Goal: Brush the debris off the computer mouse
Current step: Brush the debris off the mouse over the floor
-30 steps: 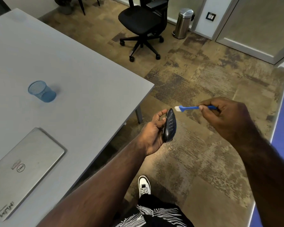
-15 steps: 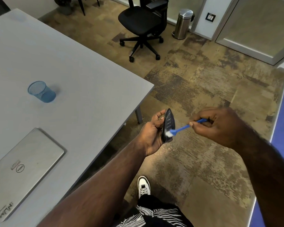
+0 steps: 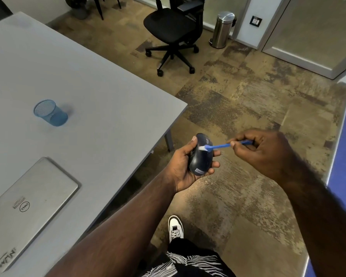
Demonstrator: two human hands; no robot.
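A dark blue computer mouse (image 3: 200, 158) lies top-side up in my left hand (image 3: 183, 168), held over the carpet just off the table's corner. My thumb rests along its left side and my fingers curl under its right side. A small label shows at its near end. My right hand (image 3: 266, 152) pinches a thin blue brush (image 3: 222, 145) by its handle. The white bristles touch the upper middle of the mouse's back.
A grey table (image 3: 100, 108) fills the left, carrying a blue mesh cup (image 3: 51, 113) and a closed silver laptop (image 3: 26, 208). A black office chair (image 3: 172, 31) and a steel bin (image 3: 223, 29) stand beyond. My white shoe (image 3: 175, 228) is on the carpet below.
My left hand has turned the mouse from edge-on to top-up. The brush swept from beside the mouse down to its lower edge, and now rests on its upper back.
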